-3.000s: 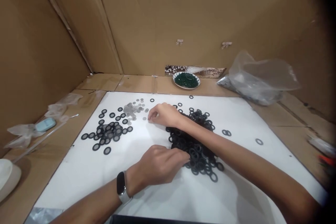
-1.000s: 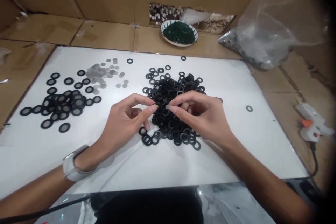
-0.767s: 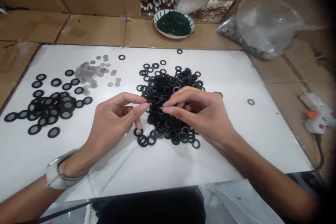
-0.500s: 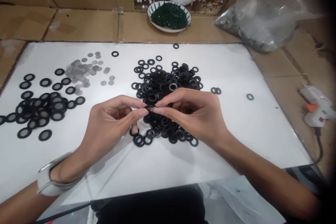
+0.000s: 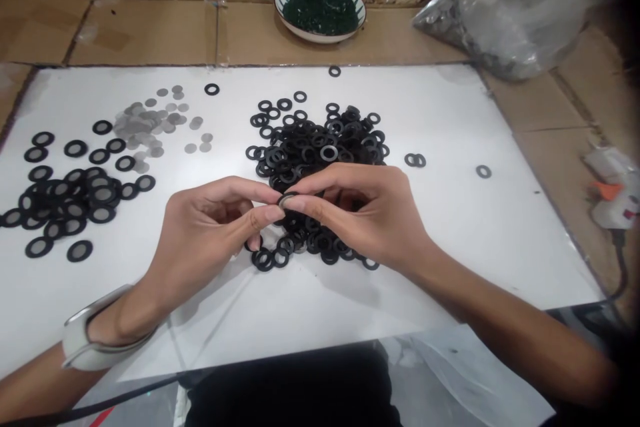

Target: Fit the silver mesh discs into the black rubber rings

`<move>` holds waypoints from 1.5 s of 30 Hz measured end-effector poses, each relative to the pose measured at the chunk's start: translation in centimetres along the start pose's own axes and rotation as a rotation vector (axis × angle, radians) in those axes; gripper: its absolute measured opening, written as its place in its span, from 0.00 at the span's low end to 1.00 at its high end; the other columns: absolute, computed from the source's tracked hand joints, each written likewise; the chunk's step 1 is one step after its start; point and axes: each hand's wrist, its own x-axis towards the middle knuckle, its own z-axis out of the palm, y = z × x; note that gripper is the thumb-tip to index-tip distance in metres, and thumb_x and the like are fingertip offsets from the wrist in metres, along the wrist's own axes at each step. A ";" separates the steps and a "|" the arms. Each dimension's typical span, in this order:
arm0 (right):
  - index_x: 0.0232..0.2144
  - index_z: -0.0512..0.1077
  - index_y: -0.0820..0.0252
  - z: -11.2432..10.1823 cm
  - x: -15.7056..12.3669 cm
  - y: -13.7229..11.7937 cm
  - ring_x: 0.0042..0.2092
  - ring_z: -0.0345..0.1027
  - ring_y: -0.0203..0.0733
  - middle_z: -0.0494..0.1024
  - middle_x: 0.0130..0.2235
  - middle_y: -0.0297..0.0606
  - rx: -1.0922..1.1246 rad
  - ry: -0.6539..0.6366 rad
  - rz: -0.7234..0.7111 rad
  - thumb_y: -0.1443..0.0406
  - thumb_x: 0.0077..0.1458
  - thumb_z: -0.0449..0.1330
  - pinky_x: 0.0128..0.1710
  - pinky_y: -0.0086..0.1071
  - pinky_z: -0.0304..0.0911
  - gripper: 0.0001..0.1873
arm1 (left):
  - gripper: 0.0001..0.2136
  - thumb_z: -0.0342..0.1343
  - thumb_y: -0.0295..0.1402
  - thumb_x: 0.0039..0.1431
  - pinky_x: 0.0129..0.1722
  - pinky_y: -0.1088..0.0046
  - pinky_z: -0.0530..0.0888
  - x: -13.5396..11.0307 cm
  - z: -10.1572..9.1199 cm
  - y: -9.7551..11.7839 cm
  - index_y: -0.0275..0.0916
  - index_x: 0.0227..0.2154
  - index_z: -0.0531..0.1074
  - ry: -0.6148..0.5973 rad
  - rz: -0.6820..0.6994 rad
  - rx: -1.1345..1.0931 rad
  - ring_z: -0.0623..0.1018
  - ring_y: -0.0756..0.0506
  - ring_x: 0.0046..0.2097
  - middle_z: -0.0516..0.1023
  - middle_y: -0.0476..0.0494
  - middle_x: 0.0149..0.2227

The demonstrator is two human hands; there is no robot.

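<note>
My left hand (image 5: pixel 210 227) and my right hand (image 5: pixel 360 213) meet fingertip to fingertip above a white sheet (image 5: pixel 450 227). Both pinch one small black ring with a grey centre (image 5: pixel 286 200) between them. Right behind and under the fingers lies a big heap of black rubber rings (image 5: pixel 315 160). At the left lies a second group of black rings with grey mesh centres (image 5: pixel 75 197). Behind that group sits a scatter of thin grey mesh discs (image 5: pixel 150 123). My left wrist wears a white watch (image 5: pixel 85 347).
A bowl of dark green bits (image 5: pixel 320 7) stands on the cardboard behind the sheet. A clear plastic bag with dark parts (image 5: pixel 505 20) lies at the back right. A white and orange glue gun (image 5: pixel 613 197) with a cable rests at the right edge. Loose rings (image 5: pixel 483 171) dot the sheet's right side.
Three seconds ago my right hand reached to the grey discs and my left lay on the ring heap. Since then both hands have come together, pinching one ring, and the view has tilted down.
</note>
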 end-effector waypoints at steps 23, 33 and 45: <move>0.40 0.81 0.58 -1.0 -0.2 -0.7 0.32 0.75 0.34 0.87 0.38 0.33 -0.196 -0.154 -0.154 0.64 0.68 0.72 0.31 0.30 0.69 0.04 | 0.01 0.73 0.37 0.65 0.25 0.74 0.72 -0.8 -0.1 0.7 0.50 0.38 0.88 0.023 0.162 0.126 0.82 0.48 0.33 0.89 0.47 0.38; 0.36 0.81 0.61 0.0 -1.7 -0.8 0.34 0.69 0.42 0.84 0.35 0.39 -1.005 -0.192 -0.482 0.75 0.71 0.58 0.23 0.39 0.52 0.14 | 0.10 0.68 0.31 0.66 0.31 0.70 0.74 0.2 -0.9 -1.2 0.50 0.48 0.85 -0.144 0.578 0.631 0.80 0.49 0.29 0.89 0.48 0.45; 0.45 0.84 0.57 -0.5 -0.4 -0.9 0.39 0.78 0.37 0.87 0.43 0.36 0.000 -0.117 0.020 0.59 0.73 0.68 0.30 0.29 0.70 0.09 | 0.05 0.69 0.39 0.71 0.17 0.73 0.65 -0.4 0.6 0.7 0.44 0.40 0.84 0.073 0.198 0.104 0.69 0.55 0.20 0.80 0.52 0.28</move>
